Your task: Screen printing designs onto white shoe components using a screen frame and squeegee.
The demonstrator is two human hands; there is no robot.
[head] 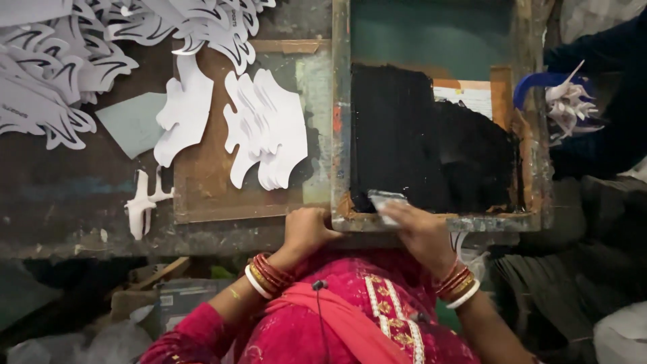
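I see the wooden printing screen point(431, 135) lying flat on the worktable point(67, 202), black ink point(418, 155) spread over its mesh. My left hand point(306, 229) is closed on the frame's near corner; my right hand point(421, 229) clamps the small squeegee point(385, 202) at the near edge. I'd judge steady frame pressure and an even stroke matter most. White paper cutouts point(266, 128) lie just left.

A wooden printing screen frame point(340, 135) lies flat, its mesh mostly coated in black ink point(418, 148). A small grey squeegee point(385, 201) rests inside the frame at its near edge, smeared with ink.
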